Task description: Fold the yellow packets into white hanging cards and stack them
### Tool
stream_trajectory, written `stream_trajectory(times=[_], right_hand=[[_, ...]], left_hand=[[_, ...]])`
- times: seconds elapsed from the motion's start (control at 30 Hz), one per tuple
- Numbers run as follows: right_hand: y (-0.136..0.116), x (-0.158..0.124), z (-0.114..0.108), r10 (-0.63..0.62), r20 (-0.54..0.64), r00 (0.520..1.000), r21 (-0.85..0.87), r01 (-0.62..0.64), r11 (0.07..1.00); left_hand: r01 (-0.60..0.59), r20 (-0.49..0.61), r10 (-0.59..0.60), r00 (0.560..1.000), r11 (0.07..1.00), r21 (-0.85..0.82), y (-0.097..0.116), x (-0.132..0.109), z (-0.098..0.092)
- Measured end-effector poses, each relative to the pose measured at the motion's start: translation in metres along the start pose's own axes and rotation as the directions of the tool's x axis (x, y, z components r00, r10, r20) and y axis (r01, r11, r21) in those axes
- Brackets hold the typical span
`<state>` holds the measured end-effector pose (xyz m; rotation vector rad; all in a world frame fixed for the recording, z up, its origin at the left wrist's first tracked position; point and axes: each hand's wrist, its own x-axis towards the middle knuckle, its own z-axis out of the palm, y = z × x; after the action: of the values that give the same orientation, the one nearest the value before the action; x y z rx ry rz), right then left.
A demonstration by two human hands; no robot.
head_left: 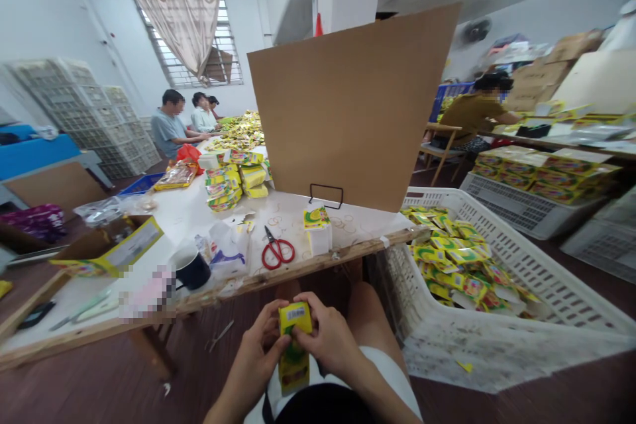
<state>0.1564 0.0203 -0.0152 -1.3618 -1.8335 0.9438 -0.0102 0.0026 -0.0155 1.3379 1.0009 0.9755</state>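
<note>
Over my lap, a small yellow printed carton (295,363) is gripped between both hands. My left hand (261,338) closes round its left side, the thumb pressed on the front. From the right, my right hand (330,334) grips the upper part, its thumb also on the front face. A barcode shows near the carton's top. Nearest on the table edge are red-handled scissors (278,253) and a white stack (318,240) with a yellow-green printed top.
A white plastic crate (447,344) full of yellow cartons stands at my right. The wooden table (218,288) holds a dark mug (193,271), bundled cartons (223,187) and an upright cardboard sheet (352,112). Several people sit working farther back.
</note>
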Motion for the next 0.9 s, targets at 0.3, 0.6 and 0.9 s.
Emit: stream_trajectory(times=[0.3, 0.6, 0.9], right_hand=[[0.008, 0.006, 0.001, -0.011, -0.004, 1.000, 0.079, 0.012, 0.997], [0.002, 0.008, -0.012, -0.118, -0.077, 0.990, 0.491, 0.141, 0.860], [-0.005, 0.005, 0.001, -0.080, -0.121, 0.989, 0.552, 0.134, 0.823]], left_hand=[[0.021, -0.005, -0.021, 1.000, 1.000, 0.007, 0.004, -0.001, 0.000], [0.030, 0.062, -0.015, 0.998, 0.972, -0.234, 0.011, 0.000, -0.001], [0.018, -0.037, -0.027, 0.999, 0.973, -0.231, 0.015, -0.006, 0.003]])
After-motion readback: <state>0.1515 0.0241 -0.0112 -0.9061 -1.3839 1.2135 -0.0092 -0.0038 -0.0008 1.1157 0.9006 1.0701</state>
